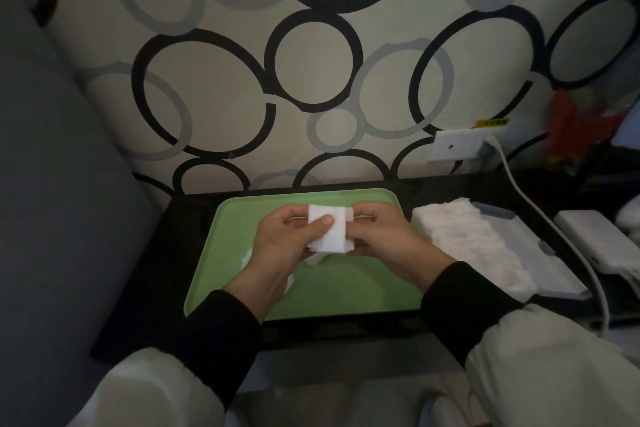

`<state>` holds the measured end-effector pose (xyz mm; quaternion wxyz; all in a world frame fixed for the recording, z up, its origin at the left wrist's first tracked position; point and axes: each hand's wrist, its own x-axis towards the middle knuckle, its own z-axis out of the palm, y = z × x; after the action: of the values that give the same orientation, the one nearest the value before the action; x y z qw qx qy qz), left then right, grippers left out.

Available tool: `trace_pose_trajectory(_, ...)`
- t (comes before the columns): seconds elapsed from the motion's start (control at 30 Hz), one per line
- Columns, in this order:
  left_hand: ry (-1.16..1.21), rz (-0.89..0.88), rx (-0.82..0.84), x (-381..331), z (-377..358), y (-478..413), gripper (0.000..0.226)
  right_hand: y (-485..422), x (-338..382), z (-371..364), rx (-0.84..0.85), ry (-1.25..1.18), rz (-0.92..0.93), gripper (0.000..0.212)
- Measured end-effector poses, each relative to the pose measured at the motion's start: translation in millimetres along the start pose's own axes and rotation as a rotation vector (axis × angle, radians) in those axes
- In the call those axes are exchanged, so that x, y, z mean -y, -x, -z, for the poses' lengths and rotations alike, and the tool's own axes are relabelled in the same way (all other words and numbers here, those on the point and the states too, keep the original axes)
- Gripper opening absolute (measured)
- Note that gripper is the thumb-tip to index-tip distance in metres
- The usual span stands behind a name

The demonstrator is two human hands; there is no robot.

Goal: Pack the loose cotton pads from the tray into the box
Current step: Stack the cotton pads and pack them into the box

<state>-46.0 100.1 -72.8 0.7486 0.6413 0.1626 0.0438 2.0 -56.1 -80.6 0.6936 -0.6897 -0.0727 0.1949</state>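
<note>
Pad stack (327, 232) pinched between left hand (280, 248) and right hand (384, 241) over tray (346, 302); box (557, 270) off tray's right edge, long axis near-to-far; right hand nearer.

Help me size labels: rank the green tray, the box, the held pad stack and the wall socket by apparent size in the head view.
1. green tray
2. box
3. pad stack and wall socket look alike; the socket sits farther away.
</note>
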Motion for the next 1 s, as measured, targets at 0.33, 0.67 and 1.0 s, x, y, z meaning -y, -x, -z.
trace_pose_trajectory(0.33, -0.081, -0.094, -0.073, 6.7, -1.8, -5.4, 0.028, 4.4, 5.7, -3.5, 0.068, -0.121, -0.040, 0.012)
trace_pose_trajectory(0.67, -0.115, -0.090, -0.074, 6.0, 9.3, -7.8, 0.046, -1.3, 2.5, -6.7, 0.162, -0.127, 0.011, 0.019)
trace_pose_trajectory(1.0, -0.015, -0.037, 0.005, 4.5, 36.8, -13.6, 0.019, -13.6, 1.7, -24.2, -0.022, 0.068, -0.021, 0.019)
